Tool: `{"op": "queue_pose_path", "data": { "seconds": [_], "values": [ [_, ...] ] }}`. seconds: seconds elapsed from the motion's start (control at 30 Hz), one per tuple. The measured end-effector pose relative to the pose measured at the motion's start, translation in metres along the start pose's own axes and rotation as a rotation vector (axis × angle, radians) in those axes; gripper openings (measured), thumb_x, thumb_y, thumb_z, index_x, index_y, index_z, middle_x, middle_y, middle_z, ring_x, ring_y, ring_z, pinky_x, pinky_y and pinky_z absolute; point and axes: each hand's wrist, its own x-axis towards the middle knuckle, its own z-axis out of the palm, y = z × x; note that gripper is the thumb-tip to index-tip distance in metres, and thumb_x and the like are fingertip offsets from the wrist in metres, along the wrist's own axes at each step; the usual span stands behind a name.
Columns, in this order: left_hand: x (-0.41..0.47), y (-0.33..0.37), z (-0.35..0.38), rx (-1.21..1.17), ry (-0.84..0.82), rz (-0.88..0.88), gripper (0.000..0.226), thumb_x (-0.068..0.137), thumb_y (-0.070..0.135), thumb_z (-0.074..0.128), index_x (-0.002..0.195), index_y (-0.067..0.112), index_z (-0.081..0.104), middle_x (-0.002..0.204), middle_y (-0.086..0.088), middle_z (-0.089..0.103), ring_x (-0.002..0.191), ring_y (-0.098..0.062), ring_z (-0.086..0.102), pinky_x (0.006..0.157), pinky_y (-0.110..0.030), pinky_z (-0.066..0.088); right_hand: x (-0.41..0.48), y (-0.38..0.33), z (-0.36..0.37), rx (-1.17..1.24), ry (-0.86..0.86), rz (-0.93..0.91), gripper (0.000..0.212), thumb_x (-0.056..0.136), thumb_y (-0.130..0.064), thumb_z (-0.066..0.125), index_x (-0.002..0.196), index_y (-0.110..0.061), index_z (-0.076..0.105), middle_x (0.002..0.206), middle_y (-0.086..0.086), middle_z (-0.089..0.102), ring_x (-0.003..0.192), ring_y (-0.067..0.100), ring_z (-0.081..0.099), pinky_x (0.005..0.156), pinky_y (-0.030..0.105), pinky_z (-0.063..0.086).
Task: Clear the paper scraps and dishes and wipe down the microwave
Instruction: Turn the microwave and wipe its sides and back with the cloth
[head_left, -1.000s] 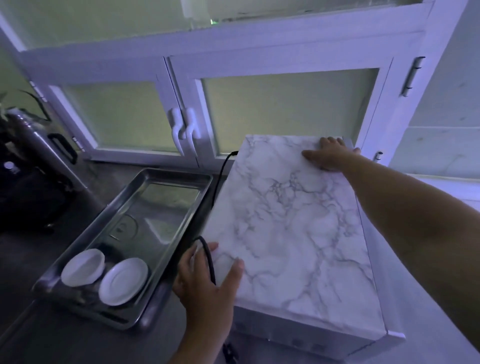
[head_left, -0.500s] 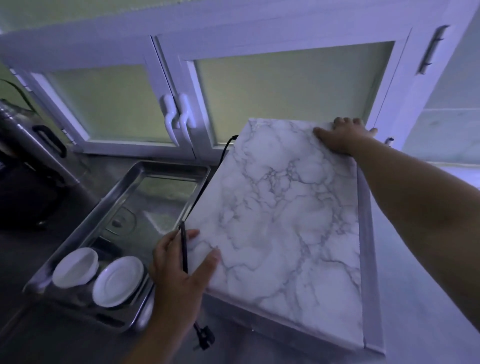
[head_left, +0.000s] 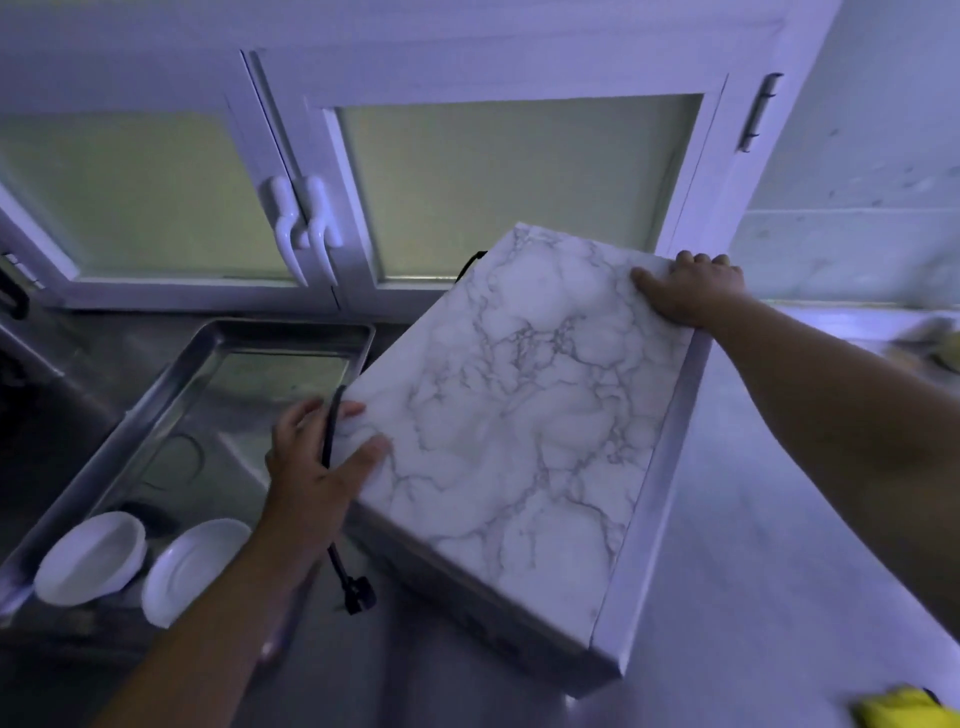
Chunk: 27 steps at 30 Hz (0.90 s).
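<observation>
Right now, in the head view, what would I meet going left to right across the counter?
bowl → saucer → left hand → microwave → right hand → yellow cloth

microwave (head_left: 519, 415) white marble-veined | dishes (head_left: 91, 558) white | cord (head_left: 328, 441) black | cloth (head_left: 904, 712) yellow

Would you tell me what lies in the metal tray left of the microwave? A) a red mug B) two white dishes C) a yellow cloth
B: a white bowl and a white saucer sit at the near end of the metal tray beside the microwave.
</observation>
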Motion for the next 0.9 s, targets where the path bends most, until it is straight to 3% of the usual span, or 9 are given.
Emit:
{"op": "queue_pose_path", "data": {
  "seconds": [0.23, 0.3, 0.4, 0.53, 0.63, 0.73, 0.8, 0.83, 0.9],
  "values": [
    [0.066, -0.033, -0.026, 0.015, -0.186, 0.028, 0.064, 0.067, 0.064, 0.061, 0.124, 0.036, 0.062, 0.147, -0.004, 0.034, 0.137, -0.010, 0.037, 0.119, -0.033, 0.028, -0.087, 0.023, 0.001, 0.039, -0.007, 0.279, 0.099, 0.081, -0.080, 0.019, 0.144, -0.006, 0.040, 0.145, 0.019, 0.046, 0.137, 0.033, 0.035, 0.108, 0.049, 0.027],
    [0.084, -0.037, -0.029, 0.003, -0.253, 0.031, 0.066, 0.071, 0.059, 0.062, 0.132, 0.036, 0.058, 0.151, -0.008, 0.030, 0.139, -0.013, 0.037, 0.121, -0.036, 0.026, -0.117, 0.028, 0.004, 0.057, 0.022, 0.365, 0.097, 0.083, -0.079, 0.021, 0.143, -0.005, 0.041, 0.145, 0.019, 0.046, 0.138, 0.033, 0.034, 0.108, 0.049, 0.025],
    [0.108, -0.038, -0.031, -0.083, -0.351, 0.042, 0.060, 0.081, 0.042, 0.068, 0.138, 0.033, 0.053, 0.144, -0.010, 0.041, 0.127, -0.019, 0.053, 0.113, -0.039, 0.040, -0.164, 0.029, 0.008, 0.096, 0.058, 0.499, 0.093, 0.084, -0.077, 0.022, 0.142, -0.007, 0.041, 0.143, 0.018, 0.047, 0.138, 0.032, 0.034, 0.107, 0.046, 0.024],
    [0.121, -0.032, -0.034, -0.121, -0.446, 0.063, 0.055, 0.092, 0.024, 0.068, 0.143, 0.026, 0.049, 0.138, -0.004, 0.057, 0.114, -0.009, 0.061, 0.093, -0.018, 0.048, -0.224, 0.024, 0.011, 0.133, 0.119, 0.617, 0.087, 0.086, -0.073, 0.023, 0.141, -0.008, 0.042, 0.143, 0.017, 0.047, 0.137, 0.031, 0.035, 0.109, 0.045, 0.022],
    [0.107, -0.018, -0.034, -0.027, -0.376, 0.069, 0.048, 0.099, 0.020, 0.055, 0.146, 0.025, 0.048, 0.146, -0.016, 0.044, 0.135, -0.025, 0.045, 0.111, -0.026, 0.033, -0.257, 0.016, 0.008, 0.178, 0.143, 0.638, 0.080, 0.088, -0.070, 0.026, 0.139, -0.010, 0.043, 0.143, 0.018, 0.046, 0.137, 0.033, 0.033, 0.112, 0.046, 0.020],
    [0.067, -0.004, -0.040, 0.054, -0.332, 0.058, 0.048, 0.102, 0.016, 0.044, 0.147, 0.033, 0.045, 0.165, -0.012, 0.007, 0.151, -0.017, 0.014, 0.110, -0.010, 0.015, -0.285, 0.008, 0.007, 0.243, 0.174, 0.492, 0.061, 0.090, -0.061, 0.030, 0.137, -0.024, 0.043, 0.147, 0.012, 0.040, 0.142, 0.032, 0.025, 0.117, 0.051, 0.014],
    [0.027, 0.000, -0.045, 0.065, -0.330, 0.104, 0.047, 0.101, 0.010, 0.044, 0.143, 0.031, 0.051, 0.164, -0.011, 0.010, 0.150, -0.015, 0.015, 0.102, 0.003, 0.009, -0.308, -0.001, 0.011, 0.300, 0.236, 0.210, 0.054, 0.091, -0.053, 0.032, 0.138, -0.032, 0.049, 0.152, 0.003, 0.041, 0.147, 0.028, 0.023, 0.118, 0.052, 0.008],
    [0.006, 0.001, -0.046, 0.066, -0.333, 0.136, 0.045, 0.100, 0.008, 0.046, 0.139, 0.028, 0.055, 0.163, -0.014, 0.017, 0.150, -0.019, 0.017, 0.107, -0.001, 0.010, -0.319, -0.007, 0.013, 0.327, 0.276, 0.058, 0.057, 0.092, -0.052, 0.032, 0.141, -0.031, 0.052, 0.153, 0.002, 0.044, 0.147, 0.026, 0.027, 0.118, 0.051, 0.007],
    [-0.034, 0.002, -0.047, 0.049, -0.306, 0.157, 0.040, 0.098, 0.007, 0.050, 0.132, 0.022, 0.062, 0.156, -0.017, 0.031, 0.148, -0.028, 0.024, 0.122, -0.032, 0.019, -0.333, -0.015, 0.018, 0.352, 0.353, -0.104, 0.058, 0.093, -0.050, 0.031, 0.141, -0.027, 0.056, 0.149, 0.005, 0.050, 0.142, 0.027, 0.039, 0.117, 0.051, 0.015]
  ]
}}
